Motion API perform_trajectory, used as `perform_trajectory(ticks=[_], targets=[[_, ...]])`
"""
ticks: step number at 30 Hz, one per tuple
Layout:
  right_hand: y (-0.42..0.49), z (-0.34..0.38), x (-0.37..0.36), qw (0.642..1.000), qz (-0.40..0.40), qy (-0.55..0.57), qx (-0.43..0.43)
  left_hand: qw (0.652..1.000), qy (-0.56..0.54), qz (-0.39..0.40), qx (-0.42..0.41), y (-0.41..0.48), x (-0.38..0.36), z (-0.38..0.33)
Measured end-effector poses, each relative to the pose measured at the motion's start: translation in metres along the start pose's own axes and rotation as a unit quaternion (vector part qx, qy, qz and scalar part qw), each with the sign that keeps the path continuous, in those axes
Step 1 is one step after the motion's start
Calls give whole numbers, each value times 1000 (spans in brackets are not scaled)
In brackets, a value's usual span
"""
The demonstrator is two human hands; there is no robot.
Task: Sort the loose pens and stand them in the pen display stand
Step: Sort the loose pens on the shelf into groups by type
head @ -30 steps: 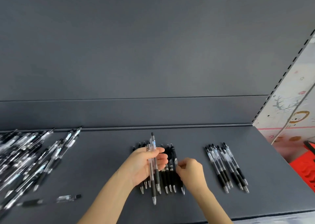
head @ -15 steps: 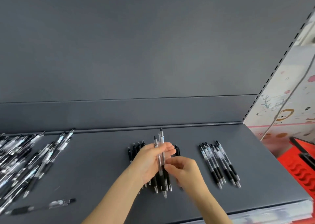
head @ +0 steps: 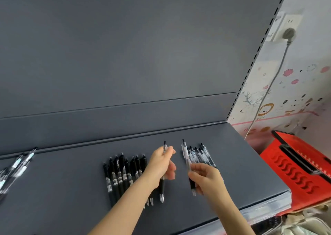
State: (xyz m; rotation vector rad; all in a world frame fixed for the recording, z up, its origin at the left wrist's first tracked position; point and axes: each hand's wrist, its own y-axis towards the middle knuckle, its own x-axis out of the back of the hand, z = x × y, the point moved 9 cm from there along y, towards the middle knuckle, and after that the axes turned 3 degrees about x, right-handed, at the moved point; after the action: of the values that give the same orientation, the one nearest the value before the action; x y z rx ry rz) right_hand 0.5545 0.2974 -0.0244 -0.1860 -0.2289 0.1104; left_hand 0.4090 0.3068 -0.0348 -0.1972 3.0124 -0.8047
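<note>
Hands are held apart over the dark shelf (head: 71, 190) in the head view, each with its own pen. Your left hand (head: 161, 165) curls round the barrel of a black-grip pen (head: 162, 188), clicker poking out above your fingers and tip pointing back toward you. Your right hand (head: 208, 180) pinches a clear pen (head: 192, 184) the same way round, tilted slightly leftward at the top. Whether either tip touches the shelf, you cannot tell.

Just left of your left hand lies a row of black pens (head: 123, 174), side by side, partly covered by your forearm. Just beyond your right hand lies a bunch of clear pens (head: 201, 154), blurred. Well to the left of both hands, a loose heap of pens (head: 16, 165) runs off the edge. A red basket (head: 295, 165) sits off the shelf, right of your right hand.
</note>
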Motion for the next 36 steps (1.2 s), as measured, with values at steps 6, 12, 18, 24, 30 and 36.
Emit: perform_trajectory(ticks=[6,12,18,24,30,36], targets=[[18,-20,38,998,-47,-24,-20,985,-148,36,79,11,-20,14],[27,-29,50,998,-54,-22,-38,986,-153,49,52,22,-34,12],[29,-35,56,990,-58,-125,-38,999,17,-48,1,39,-25,14],[32,-25,61,950,-75,-303,1,904,395,-37,-161,12,-43,3],[35,-23,51,900,-62,-432,5,876,445,-57,-177,20,-62,6],[30,-14,47,889,-73,-451,19,814,535,-70,-215,23,-60,-7]])
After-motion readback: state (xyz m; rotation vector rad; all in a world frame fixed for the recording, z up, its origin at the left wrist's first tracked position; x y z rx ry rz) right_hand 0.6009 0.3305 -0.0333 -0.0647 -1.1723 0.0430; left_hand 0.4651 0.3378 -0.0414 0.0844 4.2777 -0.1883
